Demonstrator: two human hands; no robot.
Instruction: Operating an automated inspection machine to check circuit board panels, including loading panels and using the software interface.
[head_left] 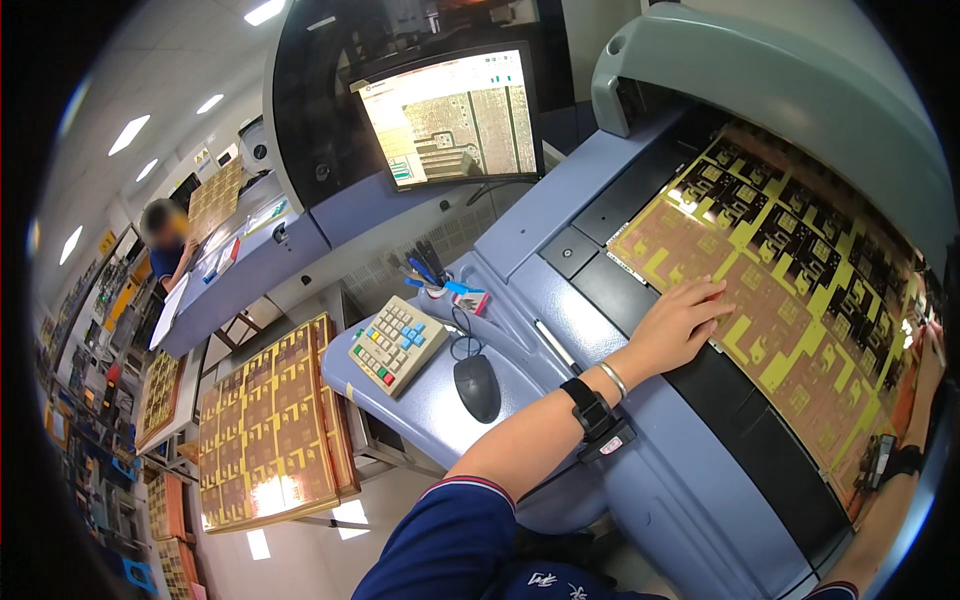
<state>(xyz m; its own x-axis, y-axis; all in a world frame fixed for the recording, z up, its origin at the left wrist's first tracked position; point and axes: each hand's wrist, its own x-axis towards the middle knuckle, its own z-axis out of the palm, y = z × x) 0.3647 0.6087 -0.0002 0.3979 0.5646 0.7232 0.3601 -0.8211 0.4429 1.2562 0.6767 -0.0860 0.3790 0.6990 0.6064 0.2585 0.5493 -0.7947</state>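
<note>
A large copper-and-yellow circuit board panel (760, 265) lies on the bed of a blue-grey machine, its far part under the raised-edge grey hood. My left hand (680, 322) rests palm down on the panel's near left edge, fingers stretched out and holding nothing. A metal bracelet (612, 382) and a black wrist strap (588, 408) circle that wrist. At the far right rim of the view, my right hand (932, 358) is at the panel's right edge with its fingers extended; it is small and partly distorted there. A dark band (905, 462) is on the right wrist.
The grey hood (770, 70) arches over the bed. Left of my arm are a black mouse (477, 388), a keypad (398, 345), a pen (556, 343) and a tool holder (436, 285). Beyond stand a lit monitor (450, 120), stacked panels (270, 425) and a person (168, 240) holding a panel.
</note>
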